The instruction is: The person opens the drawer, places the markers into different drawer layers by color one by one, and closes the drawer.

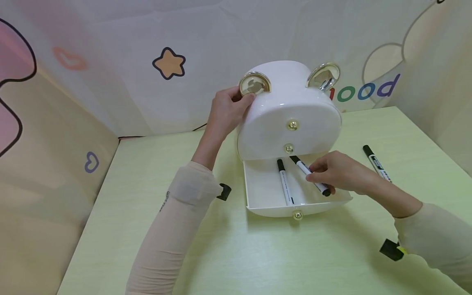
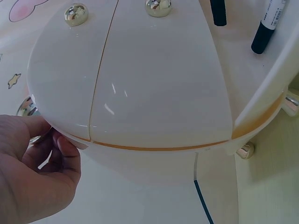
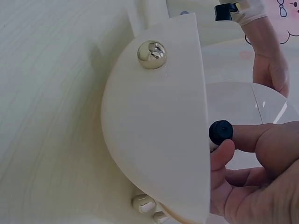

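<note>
A white storage box (image 1: 291,110) with gold round ears stands on the table, its bottom drawer (image 1: 262,192) pulled out. My left hand (image 1: 228,108) (image 2: 42,172) grips the box's left gold ear (image 1: 254,84), thumb in front. Over the drawer, my right hand (image 1: 341,172) (image 3: 266,158) pinches a black-and-white marker (image 1: 302,167) between thumb and fingers. This marker lies slanted, its black end (image 3: 220,132) towards the drawer front (image 3: 159,112). Beside it another marker (image 1: 285,184) lies lengthwise in the drawer.
To the right of the box a third marker (image 1: 377,163) lies on the pale green table (image 1: 110,229), partly hidden by my right forearm. A printed cloth (image 1: 206,37) hangs behind the table. Gold knobs (image 1: 292,125) stick out from the box's front.
</note>
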Motion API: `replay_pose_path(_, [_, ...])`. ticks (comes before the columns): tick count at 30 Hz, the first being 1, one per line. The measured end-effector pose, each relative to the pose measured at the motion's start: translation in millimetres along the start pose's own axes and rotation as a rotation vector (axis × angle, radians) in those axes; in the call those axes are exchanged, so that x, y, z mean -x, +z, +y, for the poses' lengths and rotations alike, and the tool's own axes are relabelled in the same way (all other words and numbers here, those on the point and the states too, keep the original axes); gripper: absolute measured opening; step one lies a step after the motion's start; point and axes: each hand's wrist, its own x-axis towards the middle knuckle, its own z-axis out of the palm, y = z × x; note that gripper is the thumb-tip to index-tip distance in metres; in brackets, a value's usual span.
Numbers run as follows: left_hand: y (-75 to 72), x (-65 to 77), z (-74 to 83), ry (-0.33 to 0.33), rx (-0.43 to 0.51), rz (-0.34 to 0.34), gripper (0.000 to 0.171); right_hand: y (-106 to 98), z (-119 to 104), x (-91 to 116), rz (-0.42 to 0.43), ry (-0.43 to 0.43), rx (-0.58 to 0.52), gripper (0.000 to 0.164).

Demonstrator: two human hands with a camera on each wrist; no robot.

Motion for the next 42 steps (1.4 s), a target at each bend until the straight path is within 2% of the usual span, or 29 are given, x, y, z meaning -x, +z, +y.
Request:
replay_pose_path(9, [0.1,0.4,0.7,-0.013,-0.013,0.0,0.016,7.8,3.1,-0.9,0.051,0.007,0.004,0.029])
replay_pose_path(19, [-0.4,1.7,1.3,-0.014,-0.001,-0.005,0.016,1.0,3.1,12.4,0.116,-0.004,0.048,0.035])
replay_pose_path(29, [0.2,0.3,-0.2,-0.006,0.015,-0.003,0.016,-24.3,8.7,36.4,0.257,0.013,0.038,0.044])
replay_pose_path(34, [-0.1,0.1,0.6,-0.013,0.011,-0.011,0.017,-38.1,16.1,49.4,0.325,0.029,0.042,0.041])
replay_pose_path(42, [-0.7,0.4,0.5,-0.015,0.007,-0.011,0.016,-55.9,35.1,59.3,0.415,0.097,0.051,0.054])
